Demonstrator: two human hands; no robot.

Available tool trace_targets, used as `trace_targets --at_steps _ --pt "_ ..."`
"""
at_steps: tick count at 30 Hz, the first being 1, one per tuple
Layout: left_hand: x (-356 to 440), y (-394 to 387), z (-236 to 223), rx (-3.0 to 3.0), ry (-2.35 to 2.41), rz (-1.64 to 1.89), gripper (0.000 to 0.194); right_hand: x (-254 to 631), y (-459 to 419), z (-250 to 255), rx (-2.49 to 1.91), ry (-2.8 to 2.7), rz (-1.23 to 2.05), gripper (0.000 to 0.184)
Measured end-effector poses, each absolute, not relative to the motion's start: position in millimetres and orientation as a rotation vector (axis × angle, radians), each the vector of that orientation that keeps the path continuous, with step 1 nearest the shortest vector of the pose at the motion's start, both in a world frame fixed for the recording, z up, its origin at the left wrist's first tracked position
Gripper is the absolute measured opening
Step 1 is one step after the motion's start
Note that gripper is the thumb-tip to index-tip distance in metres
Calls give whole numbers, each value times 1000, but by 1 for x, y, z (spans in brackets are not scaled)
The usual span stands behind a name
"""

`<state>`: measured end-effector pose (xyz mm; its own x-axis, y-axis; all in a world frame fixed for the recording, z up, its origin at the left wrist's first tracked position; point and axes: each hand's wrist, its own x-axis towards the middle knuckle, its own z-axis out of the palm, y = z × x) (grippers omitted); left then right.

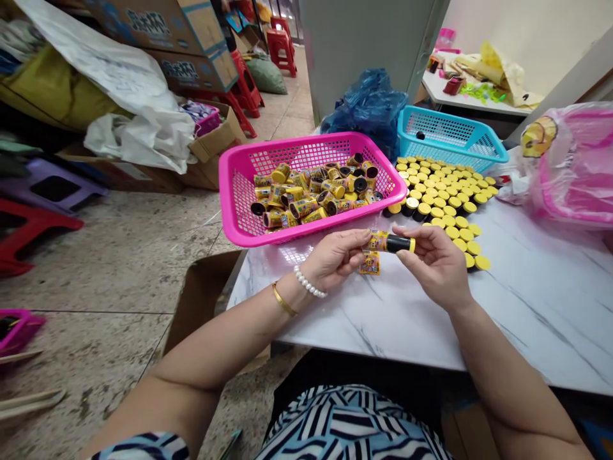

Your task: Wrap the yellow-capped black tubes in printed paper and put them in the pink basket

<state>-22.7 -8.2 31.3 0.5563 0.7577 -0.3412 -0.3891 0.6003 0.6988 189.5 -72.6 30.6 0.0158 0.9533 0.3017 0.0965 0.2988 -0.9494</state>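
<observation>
In front of me, a small black tube [398, 243] with a yellow cap lies sideways between my hands. My right hand [439, 265] pinches its capped end. A colourful printed yellow sleeve [377, 240] surrounds the tube's other end, and the fingers of my left hand [339, 257] are closed on it. How far the tube reaches inside the sleeve is hidden. Just below, a flat printed sleeve [370, 263] rests on the marbled white table [354, 319]. Beyond my left hand stands a pink basket [230, 198] holding many sleeved tubes [306, 204].
Rows of upright yellow-capped black tubes [450, 198] stand beyond my right hand. Behind them are a blue basket [453, 137] and a crumpled blue plastic bag [371, 99]. A plastic-covered pink basket [575, 172] sits at the right. An open cardboard box [196, 300] is below the table's left edge.
</observation>
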Motion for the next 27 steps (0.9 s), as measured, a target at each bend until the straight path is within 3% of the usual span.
trace_targets --at_steps 12,15,19,23,27 --pt "-19 -13 17 1006 752 1034 50 193 -74 36 -1126 -1550 573 35" --pt "-21 -11 18 1089 626 885 58 197 -71 38 -1083 -1611 612 35" --pt "-21 -10 18 1115 666 794 48 199 -69 39 -1132 -1771 555 32" --pt "-20 -11 14 1096 662 717 50 198 -68 36 -1101 -1880 409 37" --pt "-22 -7 11 1093 642 694 61 200 -65 32 -1072 -1911 275 26"
